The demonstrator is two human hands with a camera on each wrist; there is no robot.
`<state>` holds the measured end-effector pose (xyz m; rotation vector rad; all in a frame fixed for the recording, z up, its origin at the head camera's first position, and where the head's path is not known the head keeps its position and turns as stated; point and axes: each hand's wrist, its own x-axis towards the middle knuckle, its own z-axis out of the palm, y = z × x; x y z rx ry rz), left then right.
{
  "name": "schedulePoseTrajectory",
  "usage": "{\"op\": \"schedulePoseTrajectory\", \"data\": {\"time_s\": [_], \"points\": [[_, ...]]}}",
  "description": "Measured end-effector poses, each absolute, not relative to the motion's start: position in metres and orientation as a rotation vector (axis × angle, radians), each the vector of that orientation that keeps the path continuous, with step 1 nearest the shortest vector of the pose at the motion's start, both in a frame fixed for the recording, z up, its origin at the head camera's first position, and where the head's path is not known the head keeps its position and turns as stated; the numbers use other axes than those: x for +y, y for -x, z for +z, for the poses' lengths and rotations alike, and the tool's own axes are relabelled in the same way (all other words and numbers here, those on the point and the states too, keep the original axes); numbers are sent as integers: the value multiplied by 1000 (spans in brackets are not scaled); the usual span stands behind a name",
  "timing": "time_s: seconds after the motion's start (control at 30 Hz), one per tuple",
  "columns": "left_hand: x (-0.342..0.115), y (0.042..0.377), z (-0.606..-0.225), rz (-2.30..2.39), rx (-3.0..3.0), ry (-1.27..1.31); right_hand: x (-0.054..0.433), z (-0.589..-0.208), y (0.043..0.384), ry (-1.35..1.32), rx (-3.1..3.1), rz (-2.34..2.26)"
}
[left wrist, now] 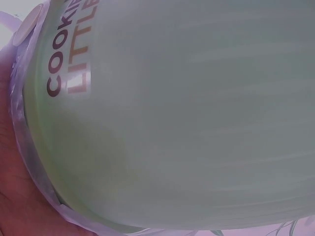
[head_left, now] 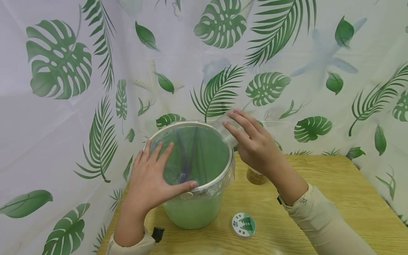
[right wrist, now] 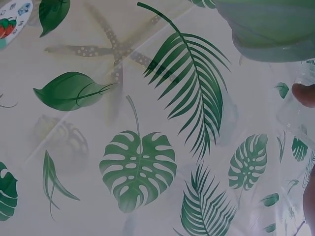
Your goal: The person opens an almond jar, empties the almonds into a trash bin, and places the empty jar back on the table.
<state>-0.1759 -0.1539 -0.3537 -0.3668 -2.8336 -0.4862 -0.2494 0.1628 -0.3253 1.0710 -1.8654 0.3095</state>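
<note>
My left hand [head_left: 153,177] rests on the near left rim of a pale green bucket [head_left: 192,209], fingers spread and thumb along the front edge. Clear plastic film [head_left: 220,186] hangs wrinkled over the rim. Purple streaks show in the green inside of the bucket. Above the far right rim, my right hand [head_left: 255,141] holds a clear, cup-like plastic container [head_left: 227,132], tilted with its ribbed end at the rim. In the right wrist view the thumb [right wrist: 306,94] lies on that clear plastic. The left wrist view is mostly filled by the bucket wall [left wrist: 172,123], which carries printed letters.
A round container with a leaf label [head_left: 243,225] lies on the wooden table [head_left: 306,212] in front of the bucket. Under the right forearm stands a small thing with a cork-brown base [head_left: 255,176]. A leaf-printed curtain [head_left: 178,71] encloses the back and left.
</note>
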Motion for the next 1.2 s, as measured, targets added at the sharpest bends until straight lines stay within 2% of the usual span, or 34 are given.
{"op": "schedulePoseTrajectory", "data": {"time_s": [0.23,0.6,1.2], "points": [[-152,176,-354,-485,-2828,373,171,-332,244,-1075,-1895,570],[-153,176,-353,-479,-2836,373,194,-338,243,-861,-1914,709],[-155,179,-357,-564,-2652,430,246,-383,229,-675,-1957,804]]}}
